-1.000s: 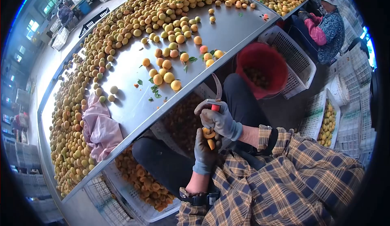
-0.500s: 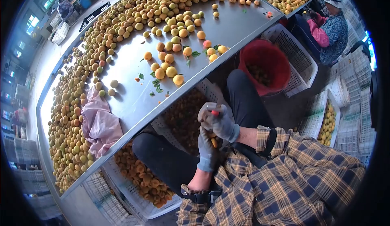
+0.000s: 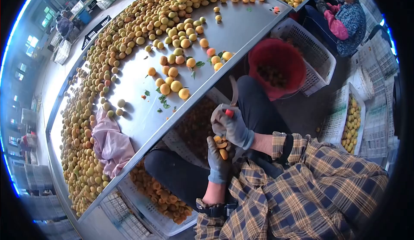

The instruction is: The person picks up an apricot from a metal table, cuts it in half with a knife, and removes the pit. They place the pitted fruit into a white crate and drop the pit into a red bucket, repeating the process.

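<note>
My left hand (image 3: 219,162), in a grey-blue glove, is closed around a split apricot (image 3: 221,144); its orange flesh and darker middle show above the fingers. Just above it, my right hand (image 3: 228,123), gloved alike, grips a red-handled knife (image 3: 229,112). What looks like its pale curved blade points up and away from me. The two hands are close together over my lap. Below and beyond them a crate of dark apricot pieces (image 3: 196,125) lies partly in shadow between my knees.
Whole apricots (image 3: 172,13) are heaped on the metal table (image 3: 142,78), with a pink cloth (image 3: 112,143) near its edge. Halved apricots (image 3: 159,192) fill a crate by my left leg. A red bucket (image 3: 280,67) stands right of my knee; a co-worker (image 3: 345,22) sits beyond.
My hands have moved apart slightly, and the apricot between them now shows split. The knife's blade has come into clearer view. My view has shifted a little.
</note>
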Available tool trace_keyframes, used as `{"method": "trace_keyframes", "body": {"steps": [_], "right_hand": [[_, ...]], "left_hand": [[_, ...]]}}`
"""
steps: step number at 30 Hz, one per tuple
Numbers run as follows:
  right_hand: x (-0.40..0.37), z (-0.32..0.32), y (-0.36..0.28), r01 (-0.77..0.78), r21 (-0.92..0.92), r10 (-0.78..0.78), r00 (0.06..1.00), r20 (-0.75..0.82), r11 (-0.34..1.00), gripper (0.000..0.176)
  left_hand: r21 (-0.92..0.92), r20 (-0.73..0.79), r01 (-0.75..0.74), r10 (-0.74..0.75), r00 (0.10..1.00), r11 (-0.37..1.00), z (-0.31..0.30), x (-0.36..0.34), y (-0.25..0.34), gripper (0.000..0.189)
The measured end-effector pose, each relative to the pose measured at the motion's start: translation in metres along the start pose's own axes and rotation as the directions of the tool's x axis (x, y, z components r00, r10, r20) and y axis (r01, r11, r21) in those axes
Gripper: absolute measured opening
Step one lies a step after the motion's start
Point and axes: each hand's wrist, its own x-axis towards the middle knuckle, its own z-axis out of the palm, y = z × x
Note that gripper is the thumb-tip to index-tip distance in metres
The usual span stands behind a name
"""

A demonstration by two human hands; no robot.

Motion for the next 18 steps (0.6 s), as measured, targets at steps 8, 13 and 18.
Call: {"method": "trace_keyframes", "body": {"steps": [8,13,18], "right_hand": [[-0.009,-0.004,0.018,0.372,-0.533,-0.257,0.925,0.28,0.76,0.014],[0.001,-0.006,0.023,-0.111,0.07,0.109,0.993,0.04,0.991,0.014],[0.013,-0.012,0.02,-0.358,0.369,0.414,0.907,-0.081,0.858,0.025]], "left_hand": [[0.984,0.179,-0.152,0.638,0.749,-0.097,0.024,-0.004,-0.014,0.051],[0.906,-0.193,-0.079,0.571,0.798,0.416,0.034,-0.009,-0.007,0.031],[0.643,-0.345,-0.109,0.414,0.842,0.758,0.04,-0.006,-0.003,0.047]]}}
